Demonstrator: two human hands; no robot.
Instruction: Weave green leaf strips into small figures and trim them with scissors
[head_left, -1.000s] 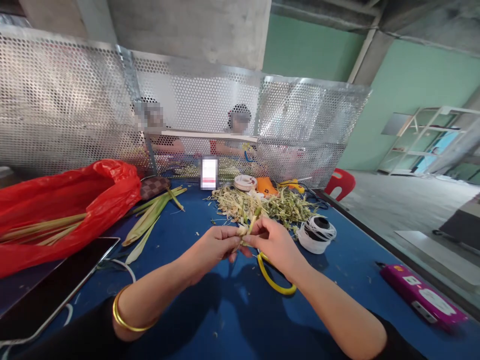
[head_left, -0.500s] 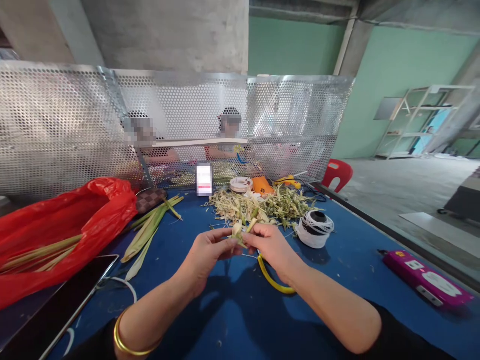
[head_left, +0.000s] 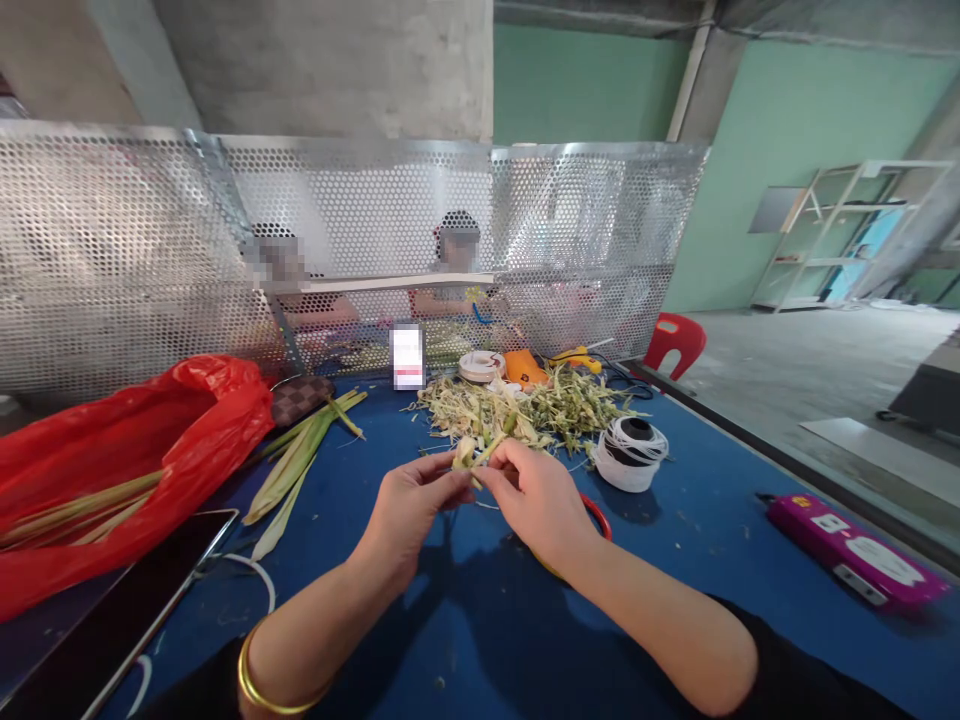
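Observation:
Near the middle of the blue table, my left hand (head_left: pixel 420 500) pinches a small piece of pale green husk (head_left: pixel 466 455) between thumb and fingers. My right hand (head_left: pixel 536 495) is closed on the same piece from the right, its fingertips close to those of my left. Just beyond lies a heap of dry husk scraps (head_left: pixel 577 400). Under my right hand and wrist, a tool with red and yellow handles (head_left: pixel 598 518) is mostly hidden. A roll of white cord (head_left: pixel 630 455) stands to the right of the heap.
A red plastic bag (head_left: pixel 217 390) with long leaves, loose husks (head_left: pixel 300 460) and a tablet (head_left: pixel 142 600) lie at left. A purple box (head_left: pixel 847 550) is at right. Behind stand a phone (head_left: pixel 407 357), tape roll (head_left: pixel 481 366) and perforated screen (head_left: pixel 375 210), with people beyond.
Both hands have shifted slightly left with the husk piece. My right hand has turned over the tool, covering more of its yellow handle, and a red handle now shows.

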